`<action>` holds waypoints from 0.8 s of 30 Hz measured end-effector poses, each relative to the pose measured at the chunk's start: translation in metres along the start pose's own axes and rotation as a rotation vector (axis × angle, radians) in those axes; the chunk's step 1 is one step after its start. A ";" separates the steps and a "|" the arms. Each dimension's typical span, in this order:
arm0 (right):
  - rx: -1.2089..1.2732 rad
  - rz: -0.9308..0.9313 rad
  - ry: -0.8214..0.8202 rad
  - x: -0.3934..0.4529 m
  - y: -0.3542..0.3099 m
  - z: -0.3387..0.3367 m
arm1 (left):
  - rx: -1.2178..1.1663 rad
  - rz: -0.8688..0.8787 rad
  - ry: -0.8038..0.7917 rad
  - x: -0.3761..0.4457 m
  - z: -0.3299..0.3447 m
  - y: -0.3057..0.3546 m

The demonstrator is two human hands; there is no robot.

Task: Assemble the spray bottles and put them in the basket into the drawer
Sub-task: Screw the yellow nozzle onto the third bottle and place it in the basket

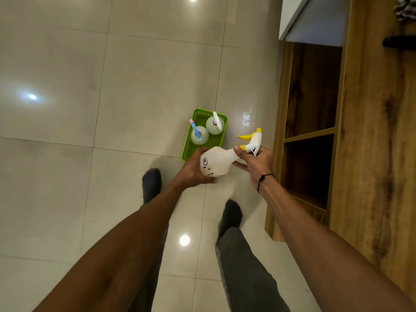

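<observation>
The white spray bottle [217, 162] lies sideways between my hands, left hand [194, 170] gripping its base, right hand [255, 162] curled round its yellow-trigger sprayer head [253, 140], just this side of the green basket [203, 134] holding two bottles.

I see a glossy tiled floor [112, 86] carrying everything. A green basket [188, 140] sits directly on it, just beside my socked feet [152, 184] and near the wooden cabinet [315, 131].
</observation>
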State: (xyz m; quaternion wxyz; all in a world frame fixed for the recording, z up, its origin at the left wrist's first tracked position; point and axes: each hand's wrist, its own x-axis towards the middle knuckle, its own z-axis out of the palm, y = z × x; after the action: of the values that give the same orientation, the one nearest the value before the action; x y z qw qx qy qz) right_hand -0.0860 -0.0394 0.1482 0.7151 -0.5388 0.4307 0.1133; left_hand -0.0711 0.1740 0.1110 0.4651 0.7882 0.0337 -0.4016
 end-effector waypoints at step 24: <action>-0.619 -0.168 0.209 0.069 0.066 0.084 | -0.181 -0.327 0.220 0.076 0.000 -0.055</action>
State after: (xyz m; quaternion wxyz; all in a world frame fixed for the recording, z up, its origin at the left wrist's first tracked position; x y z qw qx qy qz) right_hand -0.0442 0.0386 0.0569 0.4764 -0.7727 0.4010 0.1233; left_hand -0.0435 0.1814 0.0218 0.4560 0.7665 0.2475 -0.3786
